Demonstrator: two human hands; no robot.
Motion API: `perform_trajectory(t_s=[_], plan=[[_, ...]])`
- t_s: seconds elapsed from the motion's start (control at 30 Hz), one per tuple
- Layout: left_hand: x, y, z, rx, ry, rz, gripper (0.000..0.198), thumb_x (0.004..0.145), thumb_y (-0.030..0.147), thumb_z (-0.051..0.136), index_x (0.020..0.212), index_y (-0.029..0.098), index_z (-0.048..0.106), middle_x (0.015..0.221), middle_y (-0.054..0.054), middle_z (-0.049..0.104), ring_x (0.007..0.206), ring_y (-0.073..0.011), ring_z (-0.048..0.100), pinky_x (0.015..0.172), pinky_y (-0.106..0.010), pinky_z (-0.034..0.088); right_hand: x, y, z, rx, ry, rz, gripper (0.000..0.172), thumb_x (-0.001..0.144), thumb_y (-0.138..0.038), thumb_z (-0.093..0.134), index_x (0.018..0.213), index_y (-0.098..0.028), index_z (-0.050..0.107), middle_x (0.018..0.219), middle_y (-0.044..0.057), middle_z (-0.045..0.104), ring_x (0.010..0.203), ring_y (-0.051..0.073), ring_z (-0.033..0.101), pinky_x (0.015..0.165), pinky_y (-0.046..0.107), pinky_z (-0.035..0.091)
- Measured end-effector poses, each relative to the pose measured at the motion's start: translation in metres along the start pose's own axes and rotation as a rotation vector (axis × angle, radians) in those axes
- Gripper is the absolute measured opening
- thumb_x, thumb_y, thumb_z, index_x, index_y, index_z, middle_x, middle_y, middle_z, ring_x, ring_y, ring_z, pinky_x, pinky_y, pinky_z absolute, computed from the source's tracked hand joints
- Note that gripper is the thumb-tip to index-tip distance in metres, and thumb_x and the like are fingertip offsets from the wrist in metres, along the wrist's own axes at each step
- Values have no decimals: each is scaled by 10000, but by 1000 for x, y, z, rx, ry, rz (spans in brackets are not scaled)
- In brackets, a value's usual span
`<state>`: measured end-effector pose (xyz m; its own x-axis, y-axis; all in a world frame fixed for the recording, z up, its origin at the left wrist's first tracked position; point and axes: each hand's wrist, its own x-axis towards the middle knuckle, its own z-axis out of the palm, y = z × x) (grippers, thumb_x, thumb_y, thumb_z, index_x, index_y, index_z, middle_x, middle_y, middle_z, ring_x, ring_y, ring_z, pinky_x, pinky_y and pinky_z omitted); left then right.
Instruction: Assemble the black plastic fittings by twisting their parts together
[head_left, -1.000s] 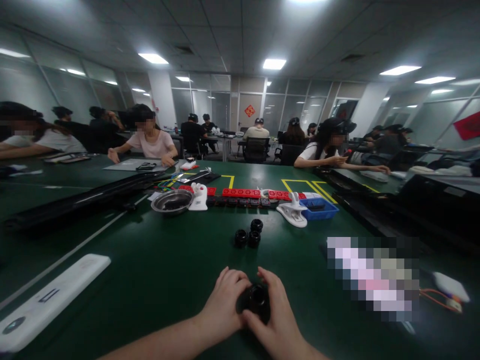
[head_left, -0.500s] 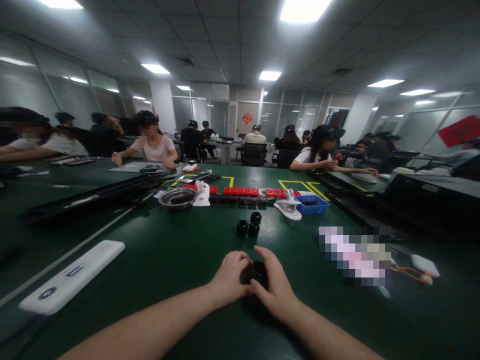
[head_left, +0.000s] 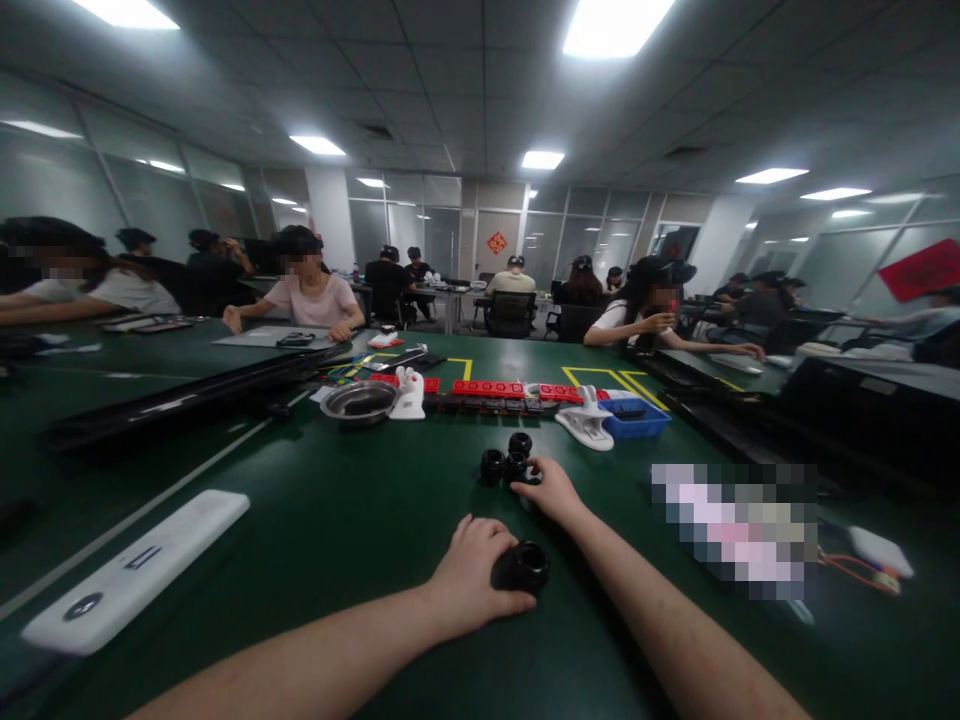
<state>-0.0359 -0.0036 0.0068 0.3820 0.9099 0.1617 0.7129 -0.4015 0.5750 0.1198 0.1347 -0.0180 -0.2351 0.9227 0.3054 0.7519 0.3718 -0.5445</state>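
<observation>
My left hand (head_left: 480, 570) is wrapped round a black cylindrical part (head_left: 531, 566) on the green table, its round opening facing up and toward me. Farther forward, my right hand (head_left: 553, 492) has thumb and fingers closed round a small black round part (head_left: 534, 473), mostly covered by the fingers. Right beside it stand several similar short black round parts: one at the left (head_left: 493, 466), one at the back (head_left: 520, 443) and one in the middle (head_left: 515, 466).
Beyond are a metal bowl (head_left: 360, 402), two white clips, a red-and-black strip (head_left: 495, 392) and a blue tray (head_left: 637, 416). A white power strip (head_left: 139, 570) lies left; a blurred pinkish item (head_left: 727, 535) and cable lie right. Co-workers sit across the table.
My right hand has left the black cylindrical part and moved forward to the small parts, a black round part in its fingers. My left hand stays on the cylindrical part. The view tilted slightly.
</observation>
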Motion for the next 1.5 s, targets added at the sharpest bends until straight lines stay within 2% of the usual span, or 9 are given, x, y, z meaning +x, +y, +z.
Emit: perform_trajectory(t_s=[0.23, 0.47, 0.67, 0.83, 1.03, 1.13, 1.23, 1.37, 1.5], plan=[[2, -3, 2, -46, -11, -14, 445, 571, 464, 680, 917, 218, 544, 984, -31, 510, 981, -246, 446, 989, -507, 128, 5, 1, 0, -78, -27, -17, 236, 614, -330, 647, 764, -154, 602, 743, 49, 579, 727, 209, 547, 635, 292, 405], [2, -4, 5, -17, 1, 3, 456, 564, 464, 684, 923, 222, 544, 981, -28, 502, 968, -240, 433, 957, -460, 221, -17, -2, -10, -71, 98, -22, 279, 619, -321, 636, 832, -146, 595, 794, 78, 558, 803, 260, 528, 709, 370, 418], [0, -1, 1, 4, 19, 20, 416, 583, 440, 680, 900, 204, 548, 969, -33, 505, 934, -237, 431, 868, -396, 325, -78, -13, -39, 14, 187, -74, 237, 789, -311, 459, 980, -178, 505, 907, 76, 546, 890, 231, 511, 799, 386, 418], [-1, -1, 3, 13, 25, 45, 379, 589, 402, 674, 882, 200, 546, 967, -34, 511, 917, -231, 442, 827, -365, 357, -125, -46, -50, 168, -36, -334, 330, 740, -331, 537, 1036, -199, 474, 978, 77, 524, 908, 224, 505, 795, 365, 437], [-1, -2, 6, 22, 33, 75, 312, 621, 357, 650, 876, 212, 546, 992, -25, 519, 962, -224, 456, 965, -436, 215, -120, -53, -47, 192, -87, -243, 379, 674, -206, 566, 1043, -170, 482, 971, 91, 556, 926, 239, 525, 837, 405, 425], [0, -3, 6, 15, 25, 64, 384, 599, 415, 666, 901, 212, 543, 994, -30, 523, 976, -236, 454, 979, -466, 179, -118, -44, -47, 366, -181, -310, 552, 674, -130, 491, 1202, -206, 347, 1127, 89, 518, 1052, 231, 485, 916, 412, 375], [1, -6, 7, 5, 16, 40, 413, 575, 467, 669, 879, 215, 546, 991, -35, 520, 973, -245, 452, 972, -492, 178, -120, -41, -41, 437, -150, -275, 621, 684, -162, 496, 1253, -208, 251, 1241, 110, 417, 1151, 257, 392, 951, 459, 320], [2, -8, 9, 4, 8, 39, 346, 574, 340, 674, 871, 219, 543, 991, -22, 506, 974, -225, 453, 984, -463, 181, -122, -46, -29, 321, -53, -156, 610, 616, -222, 624, 1158, -181, 348, 1066, 108, 487, 1005, 268, 475, 883, 447, 379], [1, -5, 6, -1, -8, 34, 374, 578, 328, 663, 915, 220, 541, 996, -22, 503, 986, -229, 452, 996, -464, 162, -123, -48, -30, 362, -45, -214, 483, 667, -176, 546, 1120, -195, 378, 1007, 78, 518, 958, 233, 507, 861, 401, 403]])
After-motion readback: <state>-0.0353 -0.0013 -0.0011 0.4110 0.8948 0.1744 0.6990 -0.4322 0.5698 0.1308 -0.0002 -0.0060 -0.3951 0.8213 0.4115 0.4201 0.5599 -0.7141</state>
